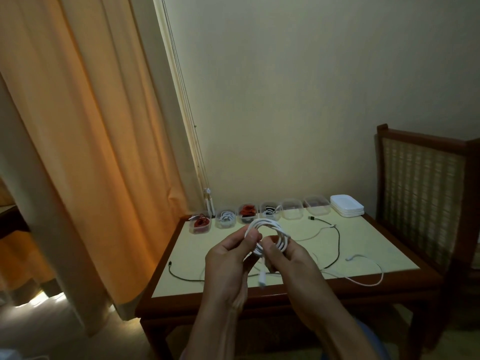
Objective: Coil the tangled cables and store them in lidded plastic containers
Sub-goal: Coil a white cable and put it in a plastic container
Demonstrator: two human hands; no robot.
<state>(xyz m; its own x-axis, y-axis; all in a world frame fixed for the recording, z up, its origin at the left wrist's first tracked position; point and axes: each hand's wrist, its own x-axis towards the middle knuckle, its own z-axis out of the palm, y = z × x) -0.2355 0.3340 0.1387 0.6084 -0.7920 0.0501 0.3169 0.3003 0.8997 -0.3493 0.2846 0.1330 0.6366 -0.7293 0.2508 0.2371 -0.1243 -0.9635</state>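
Note:
A coiled white cable [270,231] is held above the table between both hands. My left hand [231,258] pinches the coil's left side with thumb and fingers. My right hand [288,255] grips its right side, and the cable's plug end [261,278] dangles below. Along the table's far edge stands a row of clear plastic containers [291,209]: several hold red, white or black cables, two look empty. A stack of white lids [346,205] sits at the row's right end. A dark cable [335,245] and another white cable [368,268] lie loose on the table.
The small wooden table [368,237] has a pale top and stands against the wall. A cane-backed chair [420,183] is close on the right. An orange curtain [85,152] hangs on the left beside the table.

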